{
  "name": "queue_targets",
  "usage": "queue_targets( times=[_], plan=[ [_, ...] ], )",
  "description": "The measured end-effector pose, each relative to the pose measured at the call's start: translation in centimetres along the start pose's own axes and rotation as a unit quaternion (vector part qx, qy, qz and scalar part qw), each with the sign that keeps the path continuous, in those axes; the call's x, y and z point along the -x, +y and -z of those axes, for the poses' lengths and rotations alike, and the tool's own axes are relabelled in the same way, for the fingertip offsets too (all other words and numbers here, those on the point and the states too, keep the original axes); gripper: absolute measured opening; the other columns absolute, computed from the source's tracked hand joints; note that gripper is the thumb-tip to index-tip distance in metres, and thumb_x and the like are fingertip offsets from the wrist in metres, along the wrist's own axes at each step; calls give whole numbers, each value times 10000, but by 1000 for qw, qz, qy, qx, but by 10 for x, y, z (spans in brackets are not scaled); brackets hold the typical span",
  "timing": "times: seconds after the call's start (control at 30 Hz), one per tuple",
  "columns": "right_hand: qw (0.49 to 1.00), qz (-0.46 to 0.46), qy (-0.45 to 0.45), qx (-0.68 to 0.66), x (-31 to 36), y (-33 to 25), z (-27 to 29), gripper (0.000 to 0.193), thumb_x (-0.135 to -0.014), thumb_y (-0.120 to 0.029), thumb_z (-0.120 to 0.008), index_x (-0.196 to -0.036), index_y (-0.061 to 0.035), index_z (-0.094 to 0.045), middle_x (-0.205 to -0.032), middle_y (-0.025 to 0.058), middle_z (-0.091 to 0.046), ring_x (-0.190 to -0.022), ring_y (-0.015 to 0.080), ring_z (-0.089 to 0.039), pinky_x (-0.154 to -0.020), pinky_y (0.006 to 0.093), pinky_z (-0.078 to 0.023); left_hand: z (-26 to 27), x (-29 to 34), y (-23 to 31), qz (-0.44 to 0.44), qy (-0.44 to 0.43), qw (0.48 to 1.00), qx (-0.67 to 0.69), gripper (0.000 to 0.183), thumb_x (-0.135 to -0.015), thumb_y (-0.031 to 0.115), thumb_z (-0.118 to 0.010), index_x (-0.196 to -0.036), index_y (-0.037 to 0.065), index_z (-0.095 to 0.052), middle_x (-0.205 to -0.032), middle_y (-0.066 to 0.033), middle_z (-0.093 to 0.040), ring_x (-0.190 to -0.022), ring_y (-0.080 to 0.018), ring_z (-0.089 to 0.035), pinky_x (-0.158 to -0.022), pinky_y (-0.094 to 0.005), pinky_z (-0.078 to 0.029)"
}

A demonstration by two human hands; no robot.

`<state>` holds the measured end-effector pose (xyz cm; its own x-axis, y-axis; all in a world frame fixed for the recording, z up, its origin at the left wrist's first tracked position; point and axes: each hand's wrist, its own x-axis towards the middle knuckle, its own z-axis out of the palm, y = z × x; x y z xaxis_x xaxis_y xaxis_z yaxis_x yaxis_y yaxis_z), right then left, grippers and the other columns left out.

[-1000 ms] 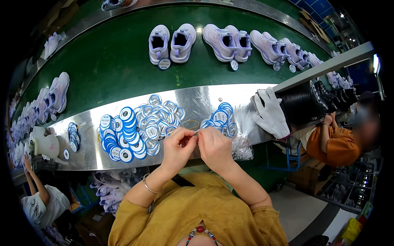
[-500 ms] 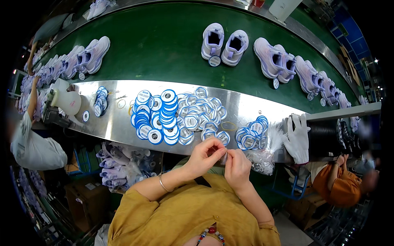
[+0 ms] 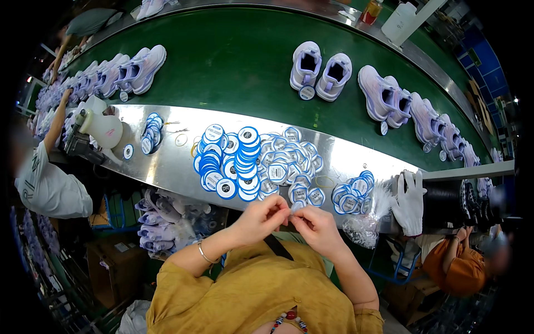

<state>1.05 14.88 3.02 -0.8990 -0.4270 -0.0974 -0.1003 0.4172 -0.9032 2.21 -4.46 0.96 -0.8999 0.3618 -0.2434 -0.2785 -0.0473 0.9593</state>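
My left hand [image 3: 260, 220] and my right hand [image 3: 321, 229] meet over the near edge of the metal table, fingertips pinched together. A small pale round hang tag [image 3: 298, 206] shows at the right fingertips, mostly covered by them. What the left fingertips pinch is too small and hidden to make out. Just beyond lies a heap of silvery-wrapped round tags [image 3: 283, 158]. To its left are overlapping rows of blue-edged white round tags [image 3: 214, 161]. Another small pile of round tags [image 3: 350, 195] lies right of my hands, beside a bundle of clear plastic strands [image 3: 375, 209].
A white glove [image 3: 409, 203] lies at the table's right end. A white spray bottle [image 3: 104, 128] stands at the left. Beyond, a green conveyor belt [image 3: 222, 67] carries pairs of pale lilac sneakers [image 3: 320, 71], some with round tags. Other people work at left and right.
The whole view has shifted, so the table and shoes sit further right. My fingers remain pinched together; the tag between them has turned and now shows beyond the fingertips.
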Motion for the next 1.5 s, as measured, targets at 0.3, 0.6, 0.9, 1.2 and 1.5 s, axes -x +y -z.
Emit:
queue_targets(
  times=[0.3, 0.6, 0.9, 1.2, 1.5],
  plan=[
    [999, -14, 6, -36, -6, 8, -6, 86, -840, -81, -648, -834, 4, -634, -711, 95, -587, -588, 197, -548, -537, 296, -412, 112, -57, 19, -141, 286, 845, -430, 205, -829, 136, -679, -966, -14, -652, -863, -114, -618, -773, -248, -582, -694, -328, -483],
    [999, -41, 23, -26, -2, 11, 0, 93, -841, -88, -644, -821, 0, -625, -687, 95, -580, -557, 191, -537, -515, 296, -401, 131, -110, 9, -51, 185, 821, -538, 407, -727, 236, -767, -996, -37, -629, -903, -149, -597, -822, -284, -577, -733, -361, -487],
    [998, -46, 28, -36, -2, 14, -1, 104, -847, -93, -636, -810, 3, -615, -673, 103, -566, -555, 198, -533, -513, 300, -396, 147, -97, 24, 71, 168, 940, -287, 258, -804, 177, -697, -751, -67, -633, -607, -53, -550, -575, -117, -491, -515, -279, -399],
    [998, -37, 34, -36, 1, 13, -3, 111, -846, -93, -642, -809, 7, -610, -670, 105, -561, -550, 205, -527, -515, 308, -398, 137, -65, 16, 32, 186, 939, -286, 187, -820, 156, -684, -778, -26, -668, -610, 1, -540, -563, -83, -446, -501, -256, -359],
    [986, -2, 152, -68, -11, 3, -2, 117, -856, -81, -635, -797, 13, -600, -636, 101, -529, -533, 204, -487, -503, 306, -376, 37, -54, 17, -18, 176, 979, 100, 83, -887, 77, -625, -922, 4, -604, -777, -27, -623, -597, -62, -551, -481, -187, -462]
  ],
)
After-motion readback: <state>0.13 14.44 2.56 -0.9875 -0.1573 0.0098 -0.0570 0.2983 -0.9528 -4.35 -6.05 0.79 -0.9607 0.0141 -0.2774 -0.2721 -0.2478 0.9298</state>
